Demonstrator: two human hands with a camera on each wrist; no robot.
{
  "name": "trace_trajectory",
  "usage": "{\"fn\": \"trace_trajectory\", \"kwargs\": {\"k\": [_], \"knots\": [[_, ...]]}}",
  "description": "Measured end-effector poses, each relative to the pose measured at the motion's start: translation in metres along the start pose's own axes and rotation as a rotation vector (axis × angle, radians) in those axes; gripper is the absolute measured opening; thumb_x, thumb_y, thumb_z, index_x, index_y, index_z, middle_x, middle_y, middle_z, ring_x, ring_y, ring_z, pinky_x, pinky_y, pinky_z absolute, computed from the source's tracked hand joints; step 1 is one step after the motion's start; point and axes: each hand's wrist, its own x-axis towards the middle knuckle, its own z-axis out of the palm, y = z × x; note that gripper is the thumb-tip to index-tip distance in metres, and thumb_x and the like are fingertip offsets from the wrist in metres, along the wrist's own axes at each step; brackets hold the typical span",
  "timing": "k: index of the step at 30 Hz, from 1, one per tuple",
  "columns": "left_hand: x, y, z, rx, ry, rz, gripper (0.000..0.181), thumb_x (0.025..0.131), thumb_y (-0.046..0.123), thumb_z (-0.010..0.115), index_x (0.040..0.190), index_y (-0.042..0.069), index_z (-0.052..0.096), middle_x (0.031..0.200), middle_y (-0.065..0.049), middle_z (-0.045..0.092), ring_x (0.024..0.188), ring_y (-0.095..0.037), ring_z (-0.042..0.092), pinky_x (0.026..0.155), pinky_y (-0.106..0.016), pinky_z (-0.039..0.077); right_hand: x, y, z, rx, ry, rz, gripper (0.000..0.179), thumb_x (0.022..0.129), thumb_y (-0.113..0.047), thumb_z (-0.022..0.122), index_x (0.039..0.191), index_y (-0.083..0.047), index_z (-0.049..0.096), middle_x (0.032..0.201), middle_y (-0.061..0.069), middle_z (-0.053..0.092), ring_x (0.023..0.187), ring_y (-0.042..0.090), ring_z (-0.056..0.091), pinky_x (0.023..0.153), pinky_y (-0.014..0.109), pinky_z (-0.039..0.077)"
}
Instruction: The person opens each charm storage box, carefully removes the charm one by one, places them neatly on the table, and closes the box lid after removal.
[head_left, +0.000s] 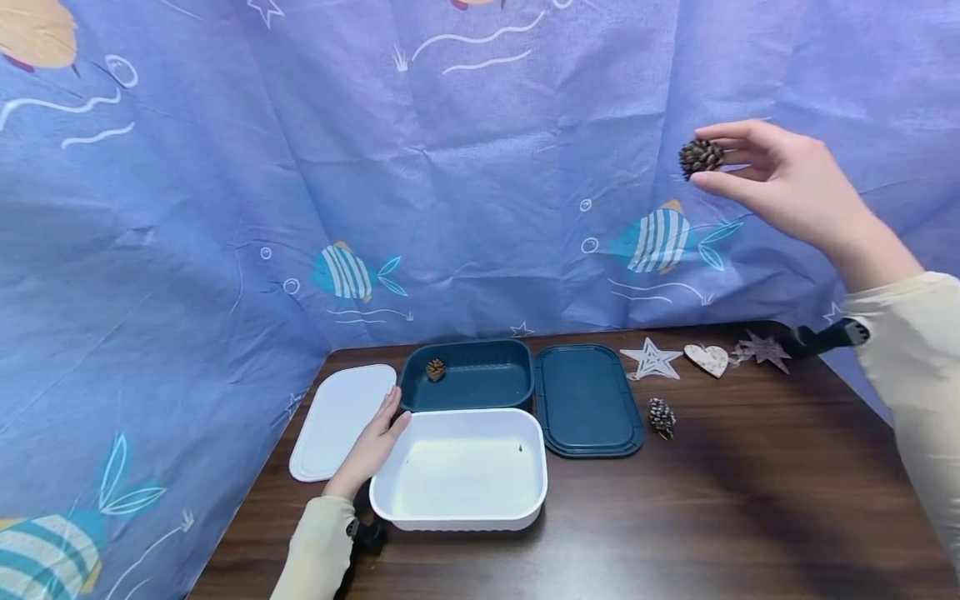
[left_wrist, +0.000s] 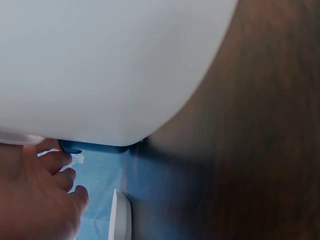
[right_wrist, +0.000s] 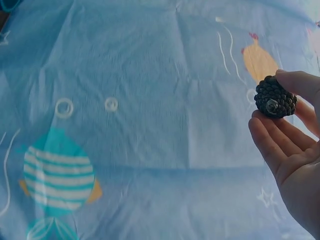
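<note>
The right hand (head_left: 787, 182) pinches a cone (head_left: 699, 158), probably light, stiff, brittle, best gripped mid-body; the left hand (head_left: 371, 448), fingers extended, lies near the left edge of the tabletop (head_left: 697, 517)

Right hand (head_left: 791, 183) raised high at right, before blue fish-print curtain (head_left: 480, 200), pinching dark pine cone (head_left: 701, 158) between thumb and fingers. Left hand (head_left: 377, 437) against far left corner of white plastic box (head_left: 459, 523). White lid (head_left: 341, 417) flat at left. Dark teal box (head_left: 487, 385) just beyond, small brown pine cone (head_left: 435, 370) inside, toward left. Teal lid (head_left: 588, 400) right of it. Farther right on dark wooden table (head_left: 630, 525): white star (head_left: 651, 359), pale heart (head_left: 707, 360), glittery purplish star (head_left: 765, 351); nearer, white-tipped pine cone (head_left: 662, 417).
</note>
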Motion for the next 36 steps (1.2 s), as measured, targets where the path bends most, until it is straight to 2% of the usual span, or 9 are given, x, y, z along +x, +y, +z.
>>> {"fn": "trace_trajectory", "kwargs": {"k": [7, 11, 16, 19, 25, 31, 36], "knots": [[0.000, 0.000, 0.000, 0.013, -0.002, -0.007, 0.072, 0.108, 0.045, 0.041, 0.162, 0.007, 0.011, 0.169, -0.010, 0.004, 0.154, -0.032, -0.002, 0.121, -0.057, 0.006, -0.021, 0.017, -0.019, -0.029, 0.066, 0.041, 0.054, 0.093, -0.024, 0.076, 0.143, -0.029, 0.057, 0.130, -0.015, 0.062, 0.104, -0.015, 0.056, 0.077, 0.001, 0.040], [0.000, -0.002, 0.001, 0.020, 0.011, 0.000, 0.072, 0.109, 0.043, 0.042, 0.161, 0.003, 0.013, 0.169, -0.014, 0.006, 0.154, -0.035, 0.000, 0.121, -0.057, 0.006, -0.037, 0.036, -0.020, -0.018, 0.057, 0.061, 0.055, 0.094, -0.023, 0.074, 0.145, -0.027, 0.055, 0.135, -0.012, 0.060, 0.106, -0.015, 0.056, 0.079, 0.001, 0.041], [-0.003, -0.005, 0.001, 0.022, 0.010, 0.002, 0.072, 0.109, 0.042, 0.042, 0.160, 0.001, 0.013, 0.168, -0.015, 0.006, 0.154, -0.036, 0.001, 0.121, -0.057, 0.006, -0.058, 0.060, -0.021, -0.065, 0.050, 0.130, 0.055, 0.094, -0.028, 0.074, 0.145, -0.029, 0.054, 0.135, -0.012, 0.059, 0.105, -0.018, 0.053, 0.076, 0.000, 0.039], [-0.004, -0.007, -0.001, 0.026, 0.018, 0.000, 0.073, 0.108, 0.045, 0.042, 0.160, 0.002, 0.014, 0.168, -0.014, 0.007, 0.154, -0.034, 0.001, 0.121, -0.055, 0.007, -0.070, 0.073, -0.021, -0.087, 0.054, 0.171, 0.055, 0.095, -0.030, 0.073, 0.146, -0.030, 0.053, 0.141, -0.008, 0.055, 0.107, -0.019, 0.051, 0.076, -0.001, 0.038], [-0.004, -0.005, -0.006, 0.029, 0.033, 0.008, 0.077, 0.107, 0.050, 0.041, 0.161, 0.002, 0.014, 0.168, -0.014, 0.007, 0.154, -0.034, 0.002, 0.122, -0.055, 0.006, -0.093, 0.098, -0.019, -0.091, 0.077, 0.217, 0.055, 0.096, -0.032, 0.071, 0.147, -0.030, 0.052, 0.147, -0.011, 0.050, 0.109, -0.020, 0.048, 0.076, -0.002, 0.037], [-0.006, -0.005, -0.005, 0.017, 0.020, -0.006, 0.071, 0.109, 0.042, 0.042, 0.161, 0.004, 0.013, 0.169, -0.013, 0.006, 0.154, -0.033, 0.000, 0.122, -0.055, 0.006, -0.119, 0.119, -0.010, -0.120, 0.086, 0.261, 0.057, 0.095, -0.036, 0.071, 0.148, -0.026, 0.050, 0.150, -0.005, 0.049, 0.106, -0.023, 0.046, 0.073, -0.001, 0.038], [-0.006, -0.006, -0.003, 0.021, 0.014, -0.002, 0.078, 0.107, 0.052, 0.041, 0.161, 0.005, 0.012, 0.169, -0.013, 0.005, 0.154, -0.033, -0.001, 0.121, -0.055, 0.006, -0.141, 0.132, -0.003, -0.146, 0.094, 0.306, 0.062, 0.096, -0.040, 0.069, 0.152, -0.026, 0.045, 0.156, -0.002, 0.043, 0.109, -0.025, 0.041, 0.076, -0.003, 0.033]]}}
